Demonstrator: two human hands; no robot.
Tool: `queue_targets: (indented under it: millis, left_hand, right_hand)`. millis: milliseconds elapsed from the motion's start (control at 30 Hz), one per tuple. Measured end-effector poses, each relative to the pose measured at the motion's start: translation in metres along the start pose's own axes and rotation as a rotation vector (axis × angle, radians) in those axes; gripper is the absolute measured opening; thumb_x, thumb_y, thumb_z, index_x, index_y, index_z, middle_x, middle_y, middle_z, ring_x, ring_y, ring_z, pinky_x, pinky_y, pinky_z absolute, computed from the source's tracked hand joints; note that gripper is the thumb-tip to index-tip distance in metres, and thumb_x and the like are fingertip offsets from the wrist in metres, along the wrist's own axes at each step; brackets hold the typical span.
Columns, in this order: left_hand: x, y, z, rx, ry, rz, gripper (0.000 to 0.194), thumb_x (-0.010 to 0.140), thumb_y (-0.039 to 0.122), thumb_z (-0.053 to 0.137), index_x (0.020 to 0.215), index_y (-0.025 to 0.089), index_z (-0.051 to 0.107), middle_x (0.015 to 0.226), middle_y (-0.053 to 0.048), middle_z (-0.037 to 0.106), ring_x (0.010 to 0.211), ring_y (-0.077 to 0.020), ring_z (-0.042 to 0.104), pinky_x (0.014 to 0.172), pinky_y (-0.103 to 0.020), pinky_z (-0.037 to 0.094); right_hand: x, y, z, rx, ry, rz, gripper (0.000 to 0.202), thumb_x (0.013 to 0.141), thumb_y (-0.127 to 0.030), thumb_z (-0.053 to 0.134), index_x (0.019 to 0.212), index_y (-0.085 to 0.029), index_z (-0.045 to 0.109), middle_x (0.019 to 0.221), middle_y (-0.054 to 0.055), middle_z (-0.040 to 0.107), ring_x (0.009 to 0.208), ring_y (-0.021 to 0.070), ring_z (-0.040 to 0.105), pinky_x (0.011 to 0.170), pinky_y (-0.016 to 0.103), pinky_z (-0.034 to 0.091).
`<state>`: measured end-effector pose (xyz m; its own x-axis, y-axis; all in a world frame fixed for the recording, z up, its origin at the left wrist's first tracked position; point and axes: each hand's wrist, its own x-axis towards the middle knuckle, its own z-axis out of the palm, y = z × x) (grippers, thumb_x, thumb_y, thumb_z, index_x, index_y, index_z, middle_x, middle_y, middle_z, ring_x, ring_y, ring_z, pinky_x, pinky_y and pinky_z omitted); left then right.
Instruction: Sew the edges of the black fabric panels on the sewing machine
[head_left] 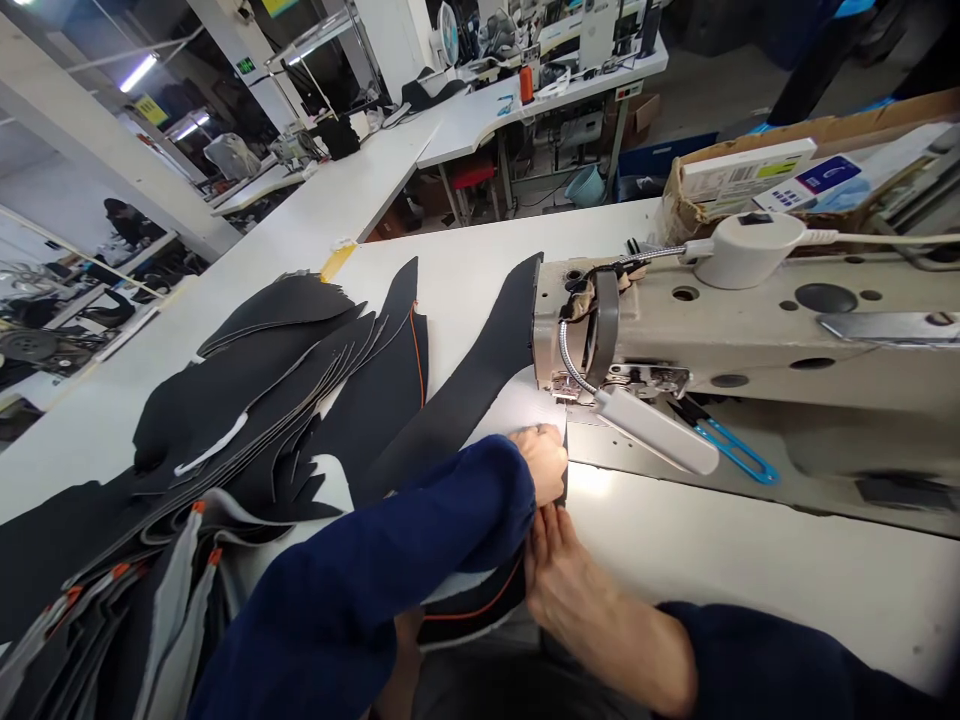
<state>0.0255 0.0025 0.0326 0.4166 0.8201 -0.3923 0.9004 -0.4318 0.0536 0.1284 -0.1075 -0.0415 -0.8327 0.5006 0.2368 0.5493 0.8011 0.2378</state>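
A black fabric piece [480,592] with an orange line of piping lies at the table's front edge, its right edge running up toward the sewing machine [637,320]. My left hand [543,462] is just below the needle area, fingers curled down on the piece's edge. Closer to me, my right hand [574,580] pinches the same edge, its fingertips almost touching my left hand. Much of the piece is hidden beneath my left sleeve. To the left of the needle, a long curved black panel [472,375] lies flat on the table.
Stacked black panels [247,400] and folded pieces with orange tabs [172,590] cover the left side. A white lamp [660,432] hangs beside the needle. Blue-handled thread snips [731,445] rest under the machine arm. A cardboard box [686,205] stands behind.
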Motion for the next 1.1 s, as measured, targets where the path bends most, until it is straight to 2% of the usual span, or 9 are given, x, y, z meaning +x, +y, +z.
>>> queue_targets:
  millis: [100,200,300,433,567,667,800,933,1100]
  left_hand:
    - [0.005,0.000,-0.010,-0.022,-0.028,-0.027,0.040,0.075,0.019,0.052,0.113,0.006,0.059,0.116,-0.020,0.056,0.093,-0.0281,0.061,0.074,-0.038,0.053]
    - [0.001,0.001,-0.015,-0.023,-0.067,-0.020,0.044,0.074,0.019,0.057,0.115,0.003,0.057,0.112,-0.020,0.057,0.094,-0.0280,0.061,0.077,-0.036,0.052]
    - [-0.006,0.001,-0.013,-0.016,-0.084,0.000,0.042,0.075,0.020,0.058,0.113,0.004,0.058,0.108,-0.018,0.059,0.092,-0.0274,0.061,0.077,-0.035,0.052]
    - [-0.004,-0.002,-0.004,0.014,-0.034,0.006,0.036,0.075,0.019,0.056,0.108,0.006,0.060,0.109,-0.018,0.057,0.093,-0.0273,0.061,0.075,-0.035,0.052]
    - [0.010,-0.006,-0.004,0.010,-0.013,0.001,0.033,0.073,0.016,0.056,0.104,0.007,0.060,0.110,-0.018,0.056,0.092,-0.0273,0.061,0.072,-0.035,0.052]
    - [0.012,-0.007,-0.009,-0.018,-0.006,-0.019,0.041,0.072,0.014,0.058,0.112,0.006,0.057,0.114,-0.019,0.055,0.095,-0.0282,0.060,0.075,-0.037,0.053]
    - [0.001,-0.004,-0.012,-0.030,-0.063,-0.001,0.039,0.074,0.014,0.058,0.112,0.007,0.058,0.112,-0.018,0.057,0.099,-0.0280,0.057,0.082,-0.037,0.051]
    - [-0.004,-0.002,-0.009,-0.013,-0.035,0.022,0.030,0.076,0.011,0.054,0.105,0.007,0.061,0.109,-0.018,0.058,0.100,-0.0275,0.056,0.083,-0.035,0.050]
    - [0.011,-0.003,-0.010,-0.031,-0.001,0.015,0.031,0.077,0.010,0.052,0.107,0.007,0.059,0.111,-0.017,0.058,0.103,-0.0263,0.055,0.087,-0.033,0.049]
  right_hand:
    - [-0.001,-0.008,-0.007,-0.031,0.023,0.013,0.049,0.070,-0.022,0.054,0.109,0.007,0.063,0.114,0.033,0.061,0.107,0.0433,0.057,0.097,0.065,0.038]
    - [0.006,0.000,-0.013,-0.029,-0.035,0.022,0.048,0.071,-0.020,0.054,0.109,0.008,0.063,0.111,0.034,0.061,0.104,0.0418,0.059,0.095,0.063,0.040]
    - [0.017,0.014,-0.016,0.007,-0.088,0.002,0.038,0.071,-0.016,0.055,0.101,0.004,0.067,0.103,0.031,0.065,0.097,0.0395,0.061,0.092,0.062,0.042]
    - [0.025,0.024,-0.017,-0.016,-0.132,-0.010,0.033,0.071,-0.012,0.054,0.098,-0.001,0.069,0.098,0.027,0.067,0.095,0.0373,0.062,0.094,0.063,0.041]
    - [0.022,0.015,-0.014,-0.002,-0.054,-0.040,0.036,0.073,-0.014,0.055,0.103,0.002,0.066,0.105,0.029,0.065,0.098,0.0381,0.062,0.090,0.061,0.044]
    - [0.020,0.010,-0.009,0.008,0.015,-0.038,0.037,0.074,-0.015,0.057,0.104,0.004,0.065,0.106,0.032,0.064,0.099,0.0383,0.061,0.091,0.061,0.042]
    - [0.028,0.022,-0.008,-0.017,-0.102,-0.057,0.030,0.070,-0.011,0.057,0.096,-0.001,0.069,0.095,0.027,0.068,0.091,0.0370,0.063,0.087,0.061,0.043]
    - [0.036,0.034,-0.017,0.019,-0.187,-0.096,0.023,0.068,-0.009,0.057,0.086,-0.011,0.072,0.082,0.019,0.070,0.082,0.0348,0.064,0.082,0.059,0.044]
    - [0.033,0.021,-0.018,0.031,-0.026,-0.082,0.030,0.071,-0.014,0.061,0.098,-0.002,0.068,0.097,0.029,0.067,0.092,0.0395,0.062,0.086,0.063,0.041]
